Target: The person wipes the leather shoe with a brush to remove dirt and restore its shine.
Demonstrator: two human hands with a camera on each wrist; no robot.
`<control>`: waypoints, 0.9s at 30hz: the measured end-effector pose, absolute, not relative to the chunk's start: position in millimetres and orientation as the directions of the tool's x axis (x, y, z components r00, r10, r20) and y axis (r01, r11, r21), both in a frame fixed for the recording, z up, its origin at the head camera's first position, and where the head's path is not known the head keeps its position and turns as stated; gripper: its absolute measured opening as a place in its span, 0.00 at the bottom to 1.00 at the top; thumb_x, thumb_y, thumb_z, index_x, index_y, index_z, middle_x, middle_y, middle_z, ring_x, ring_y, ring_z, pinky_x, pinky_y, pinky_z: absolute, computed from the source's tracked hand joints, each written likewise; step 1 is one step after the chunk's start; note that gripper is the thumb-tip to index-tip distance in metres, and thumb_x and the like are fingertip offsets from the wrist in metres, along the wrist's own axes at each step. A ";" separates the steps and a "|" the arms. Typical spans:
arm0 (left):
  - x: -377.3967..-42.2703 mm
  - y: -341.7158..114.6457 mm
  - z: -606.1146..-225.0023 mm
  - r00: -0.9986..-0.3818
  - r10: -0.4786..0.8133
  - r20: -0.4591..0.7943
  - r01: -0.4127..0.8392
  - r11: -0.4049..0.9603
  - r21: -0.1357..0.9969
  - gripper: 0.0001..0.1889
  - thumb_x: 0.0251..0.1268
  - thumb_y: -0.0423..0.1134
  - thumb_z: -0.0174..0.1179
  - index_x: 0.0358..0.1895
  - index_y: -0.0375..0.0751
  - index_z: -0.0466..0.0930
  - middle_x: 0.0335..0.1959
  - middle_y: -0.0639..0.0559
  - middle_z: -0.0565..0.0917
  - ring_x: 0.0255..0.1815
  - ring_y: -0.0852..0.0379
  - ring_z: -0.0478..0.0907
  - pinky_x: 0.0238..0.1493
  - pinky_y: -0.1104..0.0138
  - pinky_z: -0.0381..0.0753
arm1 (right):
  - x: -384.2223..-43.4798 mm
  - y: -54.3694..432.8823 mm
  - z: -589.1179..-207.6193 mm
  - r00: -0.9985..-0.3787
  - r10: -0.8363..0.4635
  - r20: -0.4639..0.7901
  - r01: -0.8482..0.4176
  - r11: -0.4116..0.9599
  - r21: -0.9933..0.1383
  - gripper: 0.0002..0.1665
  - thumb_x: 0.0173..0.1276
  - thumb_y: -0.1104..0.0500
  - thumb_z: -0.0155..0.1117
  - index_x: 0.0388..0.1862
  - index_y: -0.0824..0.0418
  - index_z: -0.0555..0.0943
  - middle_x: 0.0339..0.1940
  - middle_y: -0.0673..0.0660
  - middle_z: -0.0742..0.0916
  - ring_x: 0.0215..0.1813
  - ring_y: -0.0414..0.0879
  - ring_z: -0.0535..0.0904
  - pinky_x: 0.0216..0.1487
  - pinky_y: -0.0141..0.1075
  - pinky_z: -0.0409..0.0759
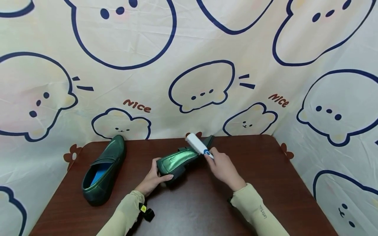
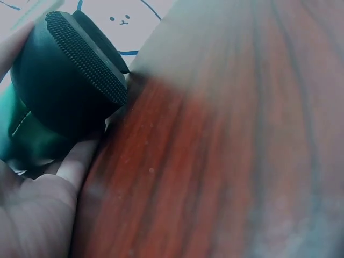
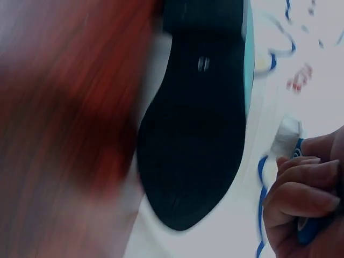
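Head view has a person in pale sleeves (image 1: 125,213) at a brown table (image 1: 203,213), both hands over its middle. The left hand (image 1: 153,177) grips a green shoe (image 1: 177,160) by the heel, fingers curled round the far left side and thumb on the near side. This shoe is tipped on its side near the middle of the table, its shiny flank facing up and its toe pointing to the far right. Whether it touches the table is hard to tell.

The right hand (image 1: 222,167), to the right of the shoe, has its fingers closed round the handle of a white brush (image 1: 195,143) with blue marks. The brush head slants to the far left across the front part of the shoe; I cannot tell whether they touch.

From the right wrist, the dark sole (image 3: 193,129) shows, with a small pale mark towards the heel. The left wrist view shows the ridged edge of the heel (image 2: 86,56).

A second shoe (image 1: 110,160), also green, stands upright at the left, toe pointing far, with a blue insole (image 1: 101,172). Behind the table hangs a pale cloth (image 1: 159,85) with blue-outlined cartoon faces.
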State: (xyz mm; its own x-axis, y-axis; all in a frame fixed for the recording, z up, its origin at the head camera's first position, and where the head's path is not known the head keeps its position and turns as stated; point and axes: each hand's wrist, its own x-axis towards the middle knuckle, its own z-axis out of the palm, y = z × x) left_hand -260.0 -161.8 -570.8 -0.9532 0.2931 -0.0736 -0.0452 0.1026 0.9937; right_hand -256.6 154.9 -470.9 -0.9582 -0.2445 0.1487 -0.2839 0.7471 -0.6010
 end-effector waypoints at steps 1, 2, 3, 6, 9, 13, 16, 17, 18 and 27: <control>-260.2 -161.8 -571.0 -0.954 0.292 -0.075 -0.047 0.101 0.994 0.48 0.60 0.43 0.74 0.74 0.48 0.47 0.77 0.40 0.56 0.76 0.44 0.59 0.73 0.57 0.61 | -253.4 147.4 -470.2 -0.946 -0.274 0.173 -0.323 0.756 -0.569 0.12 0.81 0.53 0.59 0.49 0.61 0.74 0.24 0.53 0.78 0.22 0.43 0.72 0.23 0.36 0.72; -260.7 -161.8 -571.4 -0.953 0.293 -0.076 -0.048 0.100 0.994 0.48 0.60 0.42 0.74 0.74 0.48 0.47 0.77 0.40 0.57 0.76 0.44 0.59 0.73 0.57 0.61 | -250.0 139.9 -469.9 -0.933 -0.305 0.193 -0.360 0.765 -0.533 0.12 0.81 0.52 0.59 0.49 0.61 0.74 0.24 0.52 0.78 0.22 0.43 0.72 0.23 0.35 0.72; -261.0 -161.7 -571.4 -0.954 0.290 -0.076 -0.050 0.097 0.994 0.48 0.60 0.42 0.74 0.74 0.48 0.47 0.77 0.40 0.57 0.75 0.43 0.60 0.73 0.56 0.61 | -246.6 132.7 -469.8 -0.917 -0.338 0.213 -0.399 0.772 -0.494 0.12 0.81 0.52 0.59 0.47 0.61 0.74 0.23 0.51 0.77 0.21 0.42 0.71 0.22 0.35 0.71; -262.0 -160.7 -570.1 -0.954 0.289 -0.074 -0.044 0.112 0.993 0.49 0.59 0.43 0.75 0.75 0.48 0.48 0.76 0.41 0.59 0.75 0.44 0.60 0.74 0.55 0.61 | -236.9 113.2 -472.2 -0.860 -0.441 0.257 -0.509 0.778 -0.369 0.12 0.81 0.51 0.59 0.44 0.60 0.74 0.20 0.48 0.75 0.19 0.40 0.68 0.21 0.32 0.67; -263.0 -160.5 -569.5 -0.953 0.294 -0.069 -0.034 0.123 0.992 0.50 0.59 0.43 0.76 0.75 0.48 0.48 0.76 0.42 0.58 0.76 0.44 0.56 0.76 0.50 0.56 | -228.3 96.8 -476.5 -0.814 -0.516 0.267 -0.578 0.761 -0.294 0.13 0.80 0.51 0.59 0.40 0.59 0.73 0.17 0.46 0.72 0.17 0.37 0.66 0.18 0.31 0.64; -263.9 -161.2 -572.2 -0.953 0.300 -0.030 0.006 0.116 0.993 0.51 0.56 0.40 0.78 0.75 0.46 0.49 0.74 0.43 0.59 0.75 0.45 0.54 0.75 0.49 0.54 | -219.0 77.5 -482.7 -0.791 -0.556 0.255 -0.609 0.754 -0.247 0.13 0.80 0.51 0.59 0.38 0.58 0.73 0.16 0.45 0.70 0.17 0.36 0.65 0.18 0.30 0.62; -264.0 -162.0 -574.5 -0.953 0.303 0.010 0.045 0.108 0.993 0.51 0.53 0.38 0.80 0.74 0.44 0.51 0.71 0.43 0.61 0.71 0.47 0.58 0.72 0.56 0.56 | -214.5 66.8 -488.1 -0.796 -0.554 0.243 -0.603 0.762 -0.238 0.13 0.80 0.51 0.59 0.38 0.58 0.74 0.17 0.45 0.72 0.17 0.35 0.65 0.18 0.29 0.62; -264.0 -162.2 -575.2 -0.952 0.305 0.018 0.054 0.109 0.993 0.52 0.52 0.37 0.80 0.74 0.44 0.51 0.70 0.44 0.61 0.70 0.48 0.59 0.71 0.59 0.58 | -213.6 64.6 -489.9 -0.796 -0.553 0.245 -0.602 0.763 -0.235 0.13 0.80 0.51 0.59 0.38 0.58 0.74 0.17 0.45 0.72 0.17 0.35 0.65 0.17 0.29 0.62; -263.9 -162.5 -575.4 -0.951 0.309 0.027 0.061 0.099 0.993 0.51 0.52 0.36 0.80 0.74 0.43 0.51 0.70 0.44 0.62 0.69 0.49 0.60 0.70 0.61 0.60 | -212.9 62.6 -491.5 -0.798 -0.549 0.248 -0.599 0.767 -0.231 0.12 0.80 0.52 0.60 0.38 0.58 0.74 0.17 0.45 0.72 0.17 0.35 0.65 0.18 0.29 0.62; -263.7 -162.7 -580.3 -0.931 0.358 0.076 0.078 -0.011 0.997 0.51 0.50 0.29 0.80 0.74 0.44 0.54 0.67 0.45 0.68 0.64 0.55 0.71 0.63 0.70 0.74 | -207.1 51.6 -494.6 -0.785 -0.548 0.290 -0.598 0.791 -0.125 0.11 0.78 0.53 0.62 0.38 0.59 0.77 0.16 0.47 0.76 0.15 0.35 0.64 0.16 0.29 0.62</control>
State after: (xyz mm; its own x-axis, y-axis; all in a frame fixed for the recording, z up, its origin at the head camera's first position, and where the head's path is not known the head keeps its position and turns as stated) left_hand -263.7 -162.7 -580.3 -0.9307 0.3577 0.0763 0.0775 -0.0108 0.9969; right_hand -207.1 51.6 -494.6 -0.7849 -0.5475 0.2902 -0.5983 0.7915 -0.1249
